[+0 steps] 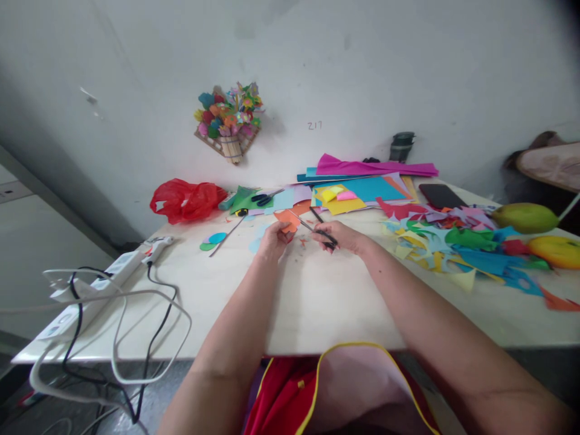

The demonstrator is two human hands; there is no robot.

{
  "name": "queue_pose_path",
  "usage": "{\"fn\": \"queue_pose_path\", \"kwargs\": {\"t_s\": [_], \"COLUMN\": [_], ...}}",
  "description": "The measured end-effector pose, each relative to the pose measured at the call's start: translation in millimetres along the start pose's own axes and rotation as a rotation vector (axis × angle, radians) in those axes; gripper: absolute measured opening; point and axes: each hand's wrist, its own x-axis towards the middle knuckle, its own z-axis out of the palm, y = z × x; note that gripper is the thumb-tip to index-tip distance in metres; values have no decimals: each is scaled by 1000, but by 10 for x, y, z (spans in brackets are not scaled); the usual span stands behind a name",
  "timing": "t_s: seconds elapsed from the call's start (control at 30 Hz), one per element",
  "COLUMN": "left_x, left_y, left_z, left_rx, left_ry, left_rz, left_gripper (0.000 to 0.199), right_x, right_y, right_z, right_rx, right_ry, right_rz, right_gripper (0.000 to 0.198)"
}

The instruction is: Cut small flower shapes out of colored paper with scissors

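Between the fingers of my left hand [274, 240] is a piece of orange paper [290, 221], held just above the white table. My right hand [341, 237] grips a pair of scissors [327, 239] by the dark handles, and the blades point left at the paper's edge. Small orange scraps [302, 243] lie below the two hands. Left of my left hand, a blue paper circle [217, 238] and a green paper circle [207, 246] rest near a thin dark stick [227, 234].
A second pair of scissors [266, 198] lies behind, near a red plastic bag [186, 200]. Coloured sheets [385, 188] are stacked at the back. Paper offcuts [471, 238], a phone [441, 196] and a green mango-like fruit [524, 217] are at right. A power strip [90, 299] with cables sits at left.
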Motion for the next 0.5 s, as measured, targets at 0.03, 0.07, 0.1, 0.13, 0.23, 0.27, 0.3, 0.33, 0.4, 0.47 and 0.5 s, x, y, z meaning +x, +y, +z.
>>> {"fn": "queue_pose_path", "kwargs": {"t_s": [0.03,0.07,0.1,0.13,0.23,0.27,0.3,0.33,0.4,0.47,0.5], "left_x": [-1,-3,-5,-6,-9,-11,-12,-13,-16,-17,-17], "left_y": [1,1,2,3,4,3,3,3,3,2,2], "left_z": [2,4,7,11,22,25,27,29,32,34,35], "left_rx": [2,3,3,3,-6,-10,-11,-11,-4,4,4], "left_ry": [-3,-1,5,11,19,18,17,15,17,18,15], "left_rz": [-1,-3,-3,-3,1,2,3,4,1,-4,-6], "left_gripper": [16,16,15,15,15,15,15,15,14,15,15], "right_x": [-3,-6,-9,-12,-23,-27,-31,-34,-37,-35,-31], "right_y": [-4,-9,-14,-20,-41,-49,-56,-61,-68,-67,-64], "right_z": [2,4,6,7,13,15,17,20,23,25,25], "right_rx": [-3,-5,-5,-5,-13,-16,-16,-14,-3,8,11], "right_ry": [1,2,1,-1,4,7,11,14,17,16,16], "right_rz": [-1,-1,0,2,12,15,18,21,23,26,27], "right_gripper": [28,27,26,26,27,27,28,28,27,25,25]}}
